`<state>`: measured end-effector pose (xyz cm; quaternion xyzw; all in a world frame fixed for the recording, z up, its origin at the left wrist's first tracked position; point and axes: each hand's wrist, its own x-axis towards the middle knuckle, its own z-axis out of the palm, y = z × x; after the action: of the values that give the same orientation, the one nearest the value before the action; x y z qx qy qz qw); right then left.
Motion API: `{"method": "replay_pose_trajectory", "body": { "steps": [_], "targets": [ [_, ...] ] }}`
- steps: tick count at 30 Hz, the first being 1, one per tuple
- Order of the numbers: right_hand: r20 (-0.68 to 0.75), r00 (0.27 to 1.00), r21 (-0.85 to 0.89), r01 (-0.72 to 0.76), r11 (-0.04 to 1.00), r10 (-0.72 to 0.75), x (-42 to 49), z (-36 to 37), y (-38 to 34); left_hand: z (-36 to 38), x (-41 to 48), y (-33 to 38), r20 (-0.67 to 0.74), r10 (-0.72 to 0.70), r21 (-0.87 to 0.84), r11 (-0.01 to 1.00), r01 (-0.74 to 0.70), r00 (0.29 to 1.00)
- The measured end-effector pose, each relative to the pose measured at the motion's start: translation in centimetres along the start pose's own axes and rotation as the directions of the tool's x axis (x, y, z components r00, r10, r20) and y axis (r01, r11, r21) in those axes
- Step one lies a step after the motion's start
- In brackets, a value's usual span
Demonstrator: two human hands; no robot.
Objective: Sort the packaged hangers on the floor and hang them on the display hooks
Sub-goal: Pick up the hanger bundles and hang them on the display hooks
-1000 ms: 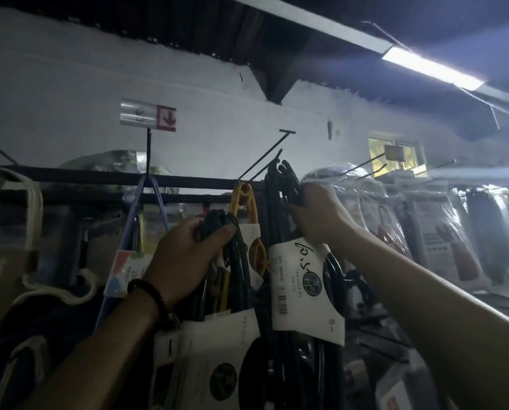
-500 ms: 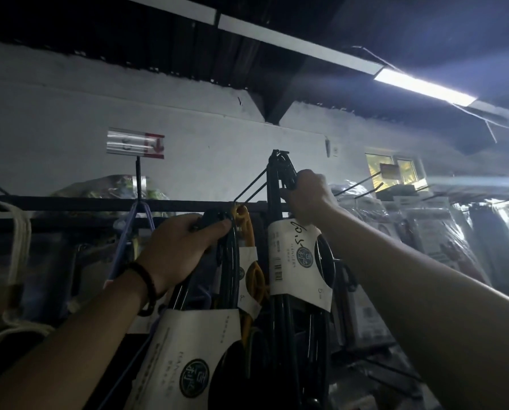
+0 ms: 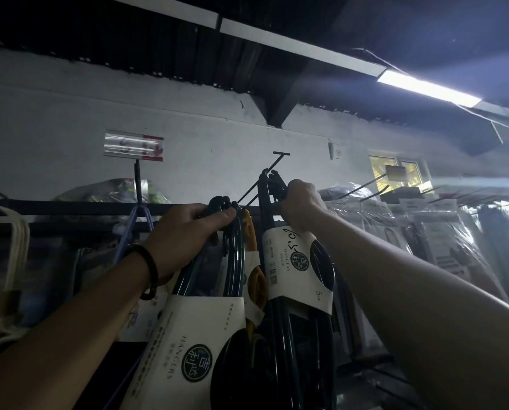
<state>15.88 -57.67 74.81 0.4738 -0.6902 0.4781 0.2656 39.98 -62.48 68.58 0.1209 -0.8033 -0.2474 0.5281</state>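
Note:
My left hand (image 3: pixel 185 232) grips the hook ends of a black hanger pack (image 3: pixel 197 338) wrapped in a white paper band marked HANGERS. My right hand (image 3: pixel 302 202) holds the tops of a second black hanger pack (image 3: pixel 299 273) with the same white band, its hooks raised against a black display hook (image 3: pixel 272 170) with a T-shaped end. A yellow hanger pack (image 3: pixel 251 255) hangs between the two packs. All of it is up against the dark rack bar (image 3: pixel 70 204).
A price tag holder (image 3: pixel 133 147) stands on a prong at the left, with a blue hanger (image 3: pixel 135 220) below it. Several more prongs and plastic-wrapped goods (image 3: pixel 442 241) fill the rack to the right. White cord handles (image 3: pixel 16 261) hang far left.
My right hand has lifted its pack up and onto the tip of the display hook. My left hand has raised its pack toward the rack bar. The camera has tilted upward.

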Motion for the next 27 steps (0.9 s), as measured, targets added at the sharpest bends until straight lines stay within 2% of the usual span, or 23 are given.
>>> {"method": "replay_pose_trajectory", "body": {
  "steps": [8, 14, 17, 20, 23, 27],
  "targets": [
    [0.003, 0.998, 0.128, -0.055, 0.990, 0.055, 2.7, 3.5, -0.9, -2.2, -0.2, 1.0, 0.015, -0.065, -0.039, 0.997, 0.065, 0.998],
    [0.027, 0.996, 0.141, -0.092, 0.986, 0.089, 3.2, 7.0, -0.2, -2.5, 0.2, 0.3, -0.057, -0.094, 0.198, 0.975, 0.103, 0.994],
    [0.036, 0.990, 0.170, -0.140, 0.975, 0.136, 3.2, 9.3, 0.6, -2.0, 0.0, 0.2, -0.111, -0.115, 0.351, 0.925, 0.148, 0.987],
    [-0.012, 0.988, 0.199, -0.150, 0.968, 0.155, 3.3, 10.4, 0.5, -1.2, 0.1, 0.3, -0.195, -0.120, 0.461, 0.865, 0.199, 0.973],
    [-0.068, 0.987, 0.242, -0.129, 0.962, 0.149, 3.3, 11.2, 0.6, 0.7, 0.1, 0.5, -0.243, -0.102, 0.511, 0.832, 0.217, 0.965],
    [-0.101, 0.988, 0.139, -0.104, 0.985, 0.118, 2.8, 12.5, 0.8, 3.3, -0.3, 0.5, -0.268, -0.071, 0.492, 0.847, 0.200, 0.961]
  ]
}}
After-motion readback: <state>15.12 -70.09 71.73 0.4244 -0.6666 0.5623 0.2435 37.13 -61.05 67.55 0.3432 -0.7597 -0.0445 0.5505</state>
